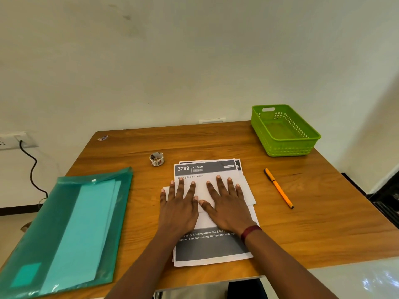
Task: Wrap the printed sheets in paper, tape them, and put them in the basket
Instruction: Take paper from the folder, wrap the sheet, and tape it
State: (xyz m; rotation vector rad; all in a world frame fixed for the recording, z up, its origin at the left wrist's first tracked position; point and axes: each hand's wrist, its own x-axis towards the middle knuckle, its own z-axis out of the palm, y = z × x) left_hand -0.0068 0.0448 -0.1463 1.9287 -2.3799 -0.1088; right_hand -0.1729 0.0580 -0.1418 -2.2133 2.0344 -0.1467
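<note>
The desk (216,143) has a brown wooden top. On its left part lies a green transparent folder (64,229) with papers inside. A small roll of tape (157,158) stands near the middle, just behind the printed sheets (207,244). An orange pen (278,187) lies to the right of the sheets, apart from them. A green plastic basket (289,145) sits at the far right corner. A small sticker (103,138) is at the far left corner.

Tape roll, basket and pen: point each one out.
tape roll (157,158), head view, on its patterned side
basket (291,145), head view, on its near wall
pen (278,187), head view, on its orange barrel
</note>
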